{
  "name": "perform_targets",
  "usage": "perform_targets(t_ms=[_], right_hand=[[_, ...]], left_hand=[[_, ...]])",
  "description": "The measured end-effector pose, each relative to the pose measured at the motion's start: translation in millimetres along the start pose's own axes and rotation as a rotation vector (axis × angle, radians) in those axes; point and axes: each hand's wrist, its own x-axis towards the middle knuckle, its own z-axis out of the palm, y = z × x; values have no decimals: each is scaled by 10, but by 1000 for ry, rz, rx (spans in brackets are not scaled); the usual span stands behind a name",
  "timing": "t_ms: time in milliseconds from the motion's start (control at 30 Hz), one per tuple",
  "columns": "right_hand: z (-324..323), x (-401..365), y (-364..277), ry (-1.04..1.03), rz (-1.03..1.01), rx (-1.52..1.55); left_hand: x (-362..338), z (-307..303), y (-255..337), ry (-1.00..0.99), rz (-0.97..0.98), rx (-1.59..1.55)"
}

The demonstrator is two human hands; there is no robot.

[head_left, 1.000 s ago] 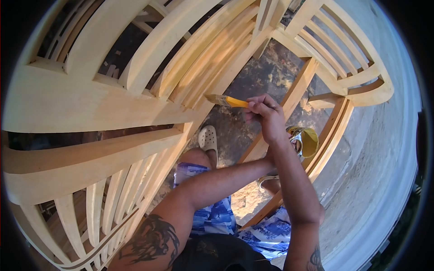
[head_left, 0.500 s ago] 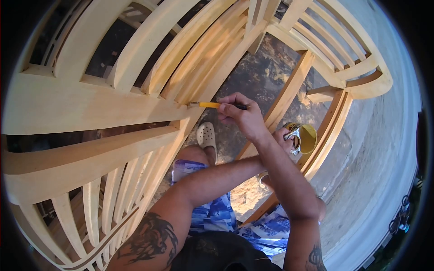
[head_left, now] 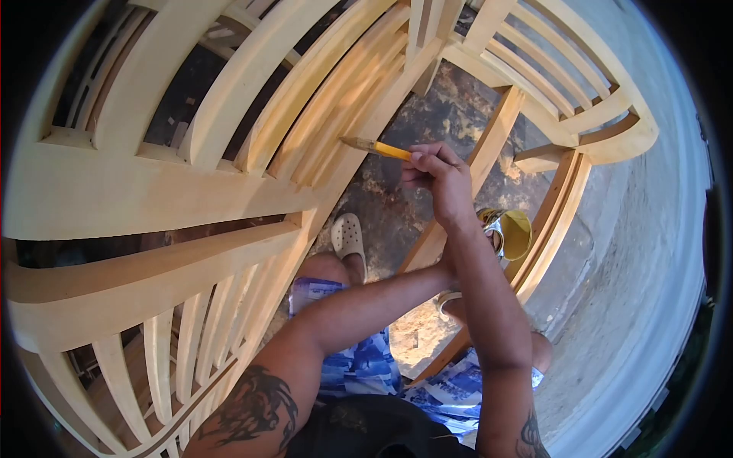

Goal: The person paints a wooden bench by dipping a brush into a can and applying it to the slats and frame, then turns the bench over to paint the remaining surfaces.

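Where the brush is: the brush (head_left: 379, 147), with a yellow handle and pale bristles, is up in front of the person, just left of the right hand. Its bristle tip is at the edge of a long slanted rail; whether it presses on the wood or stands just off it cannot be told.
Right hand: the right hand (head_left: 437, 177) is closed around the back end of the brush handle. The fingers are curled tight and the knuckles turn toward the camera.
Left hand: the left hand (head_left: 494, 241) is mostly hidden behind the right forearm, right at the tin. How far it is open cannot be told.
Tin: the tin (head_left: 521, 232) is yellow inside with a shiny rim. It sits low and right of the right forearm, just beside a slanted wooden bar.
Wooden frame: the wooden frame (head_left: 153, 195) is pale bare timber with curved slats, and it fills the left and top of the view. A second slatted section (head_left: 595, 114) stands at upper right.
Legs: blue patterned shorts (head_left: 359, 359) cover the thighs, and one foot wears a pale clog (head_left: 349, 237) below the brush.
Left arm: its tattoo (head_left: 252, 404) shows at the lower edge.
Floor: the floor (head_left: 450, 122) is dark and stained, and shows between the frame parts.
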Motion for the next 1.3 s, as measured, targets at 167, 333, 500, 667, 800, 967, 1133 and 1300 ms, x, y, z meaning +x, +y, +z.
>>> perform_targets(t_ms=[167, 333, 500, 667, 800, 967, 1133, 1300], right_hand=[[89, -34, 76, -214, 131, -160], [-125, 456, 25, 167, -134, 167], [96, 312, 97, 180, -123, 139], [66, -26, 230, -74, 151, 9], [-15, 171, 1, -9, 101, 24], [-25, 805, -162, 247, -162, 301], [25, 878, -30, 274, -177, 318], [-173, 658, 12, 234, -12, 238]], left_hand=[[28, -1, 22, -83, -254, -462], [-126, 177, 772, -49, 133, 428], [-58, 71, 448, -77, -276, -38], [-37, 206, 540, 4, -233, 227], [-81, 13, 131, -44, -108, 138], [-124, 99, 676, -151, -262, 192], [-206, 120, 828, -228, -333, 174], [-204, 61, 716, -144, -241, 132]])
